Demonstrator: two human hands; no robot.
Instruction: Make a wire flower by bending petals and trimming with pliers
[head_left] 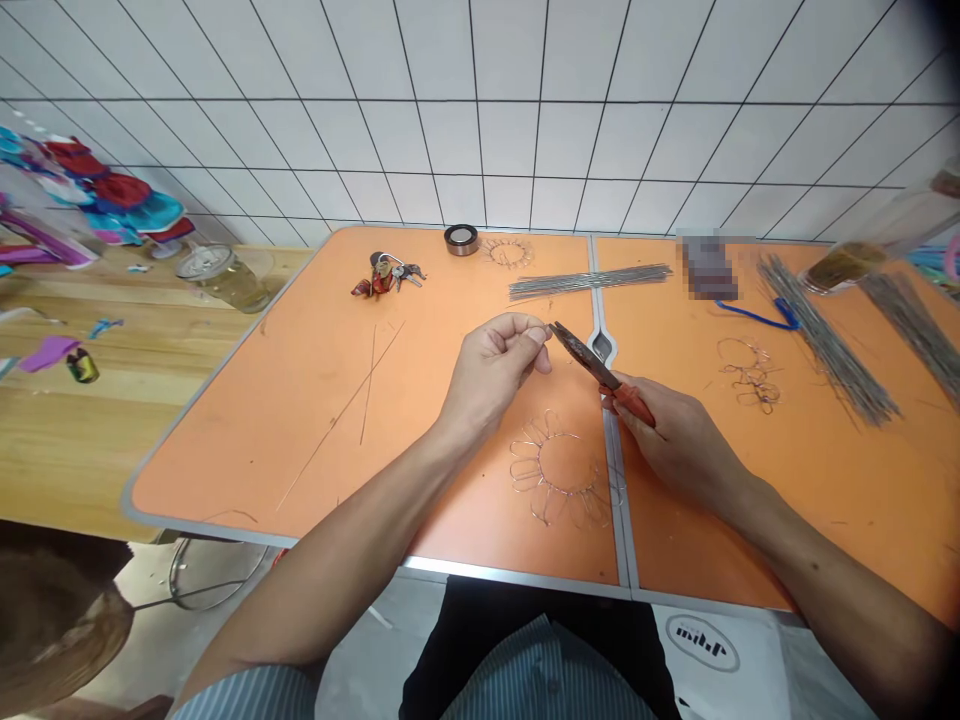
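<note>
My right hand (675,430) grips red-handled pliers (592,360), their dark jaws pointing up and left. The jaw tips meet the fingertips of my left hand (495,365), which is closed in a pinch over the table. Between thumb and forefinger is a thin bit of wire, mostly hidden by the fingers. Below the hands lies a flower-shaped ring of looped wire (541,470), flat on the orange tabletop (450,500). Left of my left hand, two thin straight wires (349,402) cross each other.
Bundles of straight wire (585,283) lie at the back and right (832,345). Bent wire pieces (750,375) sit right of the pliers. Keys (397,270), a tape roll (461,238) and a smaller wire ring (506,252) are along the back. A glass jar (225,278) stands left, a person's head (60,620) below.
</note>
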